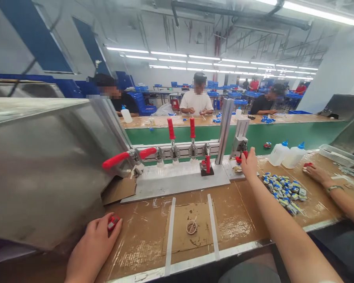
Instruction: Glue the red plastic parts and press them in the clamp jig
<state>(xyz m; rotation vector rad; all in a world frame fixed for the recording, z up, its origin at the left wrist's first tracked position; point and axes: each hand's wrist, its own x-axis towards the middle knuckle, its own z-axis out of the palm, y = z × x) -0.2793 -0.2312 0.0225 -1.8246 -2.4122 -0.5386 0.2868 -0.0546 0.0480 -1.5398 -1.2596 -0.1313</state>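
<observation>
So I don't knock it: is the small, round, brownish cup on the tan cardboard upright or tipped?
Upright. The small brownish cup rests with its round rim facing up, a thin pale stick leaning inside.

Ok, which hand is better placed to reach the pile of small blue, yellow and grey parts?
Right, probably: the right hand, at the silver metal fixture, is nearer the pile. The left hand is farther off, holding a small red part.
</observation>
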